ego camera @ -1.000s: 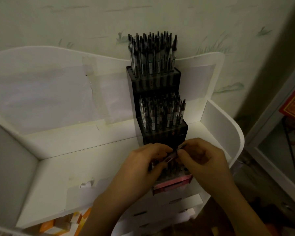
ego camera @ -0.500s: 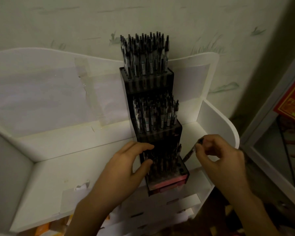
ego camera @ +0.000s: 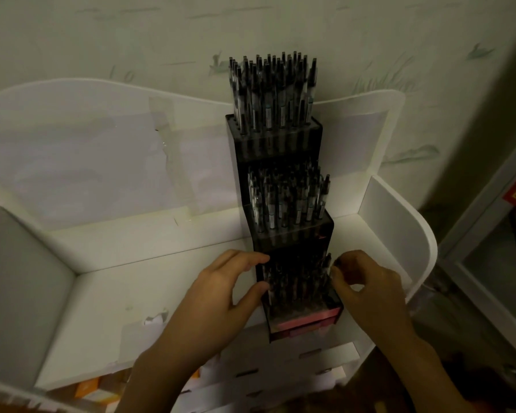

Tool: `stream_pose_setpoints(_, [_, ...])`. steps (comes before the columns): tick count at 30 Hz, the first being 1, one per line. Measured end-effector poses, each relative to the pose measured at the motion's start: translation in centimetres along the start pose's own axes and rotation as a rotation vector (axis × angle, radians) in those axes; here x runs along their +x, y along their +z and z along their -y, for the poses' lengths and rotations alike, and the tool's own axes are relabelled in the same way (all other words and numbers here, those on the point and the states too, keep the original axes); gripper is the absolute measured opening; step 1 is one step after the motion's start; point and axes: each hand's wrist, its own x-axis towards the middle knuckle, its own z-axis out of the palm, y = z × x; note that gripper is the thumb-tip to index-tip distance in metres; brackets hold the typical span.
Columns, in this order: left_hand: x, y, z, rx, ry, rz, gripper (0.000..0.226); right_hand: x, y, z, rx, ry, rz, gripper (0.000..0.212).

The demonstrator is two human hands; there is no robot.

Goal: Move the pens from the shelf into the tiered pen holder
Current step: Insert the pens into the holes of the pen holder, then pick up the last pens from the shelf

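Insertion progresses: we have brought the pen (ego camera: 328, 263) from beside the tiered pen holder (ego camera: 283, 234) into its lowest tier, right hand (ego camera: 367, 290) pinching it, left hand (ego camera: 221, 290) loosely bracing the holder's side.

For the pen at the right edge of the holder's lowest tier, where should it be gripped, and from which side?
Probably by its exposed upper end, pinched from the right and above. The pen stands upright at the lowest tier's right edge, neighbours crowd its left, and the right hand's fingertips are already there.
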Motion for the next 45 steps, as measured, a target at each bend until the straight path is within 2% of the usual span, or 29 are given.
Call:
stream_pose_setpoints(9, [0.0,0.2,-0.1,0.042,-0.01,0.017,0.036,-0.3,0.8,-0.7,-0.036,0.065,0.082,0.012])
stream_pose_setpoints(14, [0.3,0.4,-0.4,0.137,-0.021,0.046,0.038,-0.4,-0.4,1.2,-0.123,0.109,0.098,0.04])
stream_pose_setpoints(18, [0.4,0.0,-0.8,0.234,-0.011,0.025,0.042,-0.3,-2.7,3.5,-0.279,0.011,0.032,0.042])
stream_pose_setpoints(22, [-0.1,-0.6,-1.6,0.346,-0.026,0.001,0.048,0.1,-4.0,6.6,-0.239,-0.181,-0.049,0.039])
stream_pose_setpoints(26, [-1.1,-1.9,-1.9,0.483,-0.068,-0.02,0.051,0.6,-3.2,9.9,-0.209,-0.379,0.099,0.048])
stream_pose_setpoints(29, [-2.3,-3.5,-1.9,0.584,-0.126,-0.03,0.051,1.1,-1.5,12.0,-0.294,-0.479,0.243,0.051])
stream_pose_setpoints(35, [-7.3,-7.6,-0.4,0.697,-0.354,-0.085,0.058,1.5,3.2,16.3,-0.414,-0.655,0.528,0.052])
stream_pose_setpoints(39, [-12.1,-10.6,0.4,0.754,-0.502,-0.164,0.06,0.2,6.8,20.2,-0.389,-0.766,0.618,0.054])
stream_pose_setpoints(45, [-20.6,-15.4,1.9,0.777,-0.656,-0.291,0.06,-3.9,12.5,27.7,-0.296,-0.946,0.657,0.052])
